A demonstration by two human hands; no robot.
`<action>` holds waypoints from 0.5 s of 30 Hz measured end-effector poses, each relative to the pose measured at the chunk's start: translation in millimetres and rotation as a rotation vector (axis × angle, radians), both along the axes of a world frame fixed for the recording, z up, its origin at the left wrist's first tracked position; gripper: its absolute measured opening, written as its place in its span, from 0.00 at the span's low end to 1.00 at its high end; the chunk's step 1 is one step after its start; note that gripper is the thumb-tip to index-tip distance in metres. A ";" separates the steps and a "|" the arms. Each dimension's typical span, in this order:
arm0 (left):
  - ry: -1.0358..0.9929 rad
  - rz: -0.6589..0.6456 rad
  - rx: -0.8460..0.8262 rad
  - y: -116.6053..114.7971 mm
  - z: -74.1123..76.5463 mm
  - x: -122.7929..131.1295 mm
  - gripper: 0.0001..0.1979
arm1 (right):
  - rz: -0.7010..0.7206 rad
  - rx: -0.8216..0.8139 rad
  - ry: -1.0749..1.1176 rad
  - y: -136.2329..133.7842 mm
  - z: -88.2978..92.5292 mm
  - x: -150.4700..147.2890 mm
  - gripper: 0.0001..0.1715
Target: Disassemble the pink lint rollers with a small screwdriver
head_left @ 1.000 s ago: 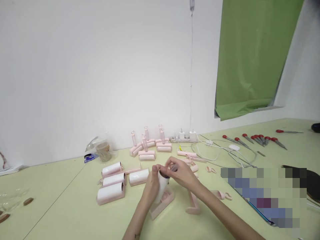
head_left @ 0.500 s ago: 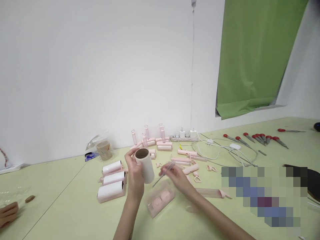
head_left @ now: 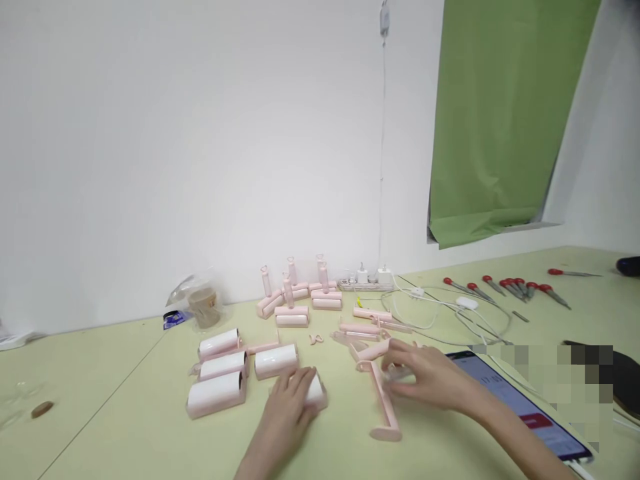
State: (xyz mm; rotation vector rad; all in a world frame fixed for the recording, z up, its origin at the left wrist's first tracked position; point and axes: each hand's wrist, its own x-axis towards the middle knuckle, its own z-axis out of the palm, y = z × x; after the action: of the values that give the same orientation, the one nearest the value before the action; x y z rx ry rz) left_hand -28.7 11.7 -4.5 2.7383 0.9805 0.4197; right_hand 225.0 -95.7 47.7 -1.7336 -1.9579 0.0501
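My left hand (head_left: 287, 403) is closed over a white paper roll (head_left: 316, 393), which lies on its side in a translucent pinkish cover; the fingers hide much of it. Another white roll (head_left: 276, 361) lies just behind. On the right, my right hand (head_left: 423, 373) is pinched around a small translucent piece (head_left: 400, 375), partly hidden and blurred. Directly below and left of that hand is a long pink roller frame (head_left: 384, 403) with a rounded end plate. Farther back are more pink handle parts (head_left: 367, 347) and a small pink clip (head_left: 316, 339).
Several white rolls in pink cases (head_left: 217, 393) lie at left. Pink rollers with upright handles (head_left: 289, 293) stand by the wall, near a power strip (head_left: 365, 285). Loose white cables (head_left: 445, 307), a phone (head_left: 525, 407) and several red-ended tools (head_left: 515, 287) occupy the right side.
The roll that my left hand held upright is now down on the table under it. My right hand has moved right, to the pink frame. The clear case with two round pink pieces no longer shows.
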 end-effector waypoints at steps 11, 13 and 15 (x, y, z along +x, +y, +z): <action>-0.019 -0.017 0.117 63.8 21.1 -30.7 0.26 | 0.042 -0.149 -0.348 -4.6 -31.4 14.6 0.08; -0.223 0.060 0.093 48.3 23.1 -20.7 0.28 | 0.054 -0.082 -0.384 -5.6 -23.0 5.6 0.09; -0.438 0.128 -0.174 26.3 17.9 -3.9 0.26 | 0.108 0.008 -0.430 -5.3 -15.4 -10.8 0.10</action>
State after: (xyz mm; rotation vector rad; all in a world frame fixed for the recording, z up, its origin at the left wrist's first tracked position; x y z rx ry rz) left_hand -32.6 38.0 13.4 2.2950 1.0149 0.8663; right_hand 214.2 -101.0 32.3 -1.7383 -2.3483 -0.3167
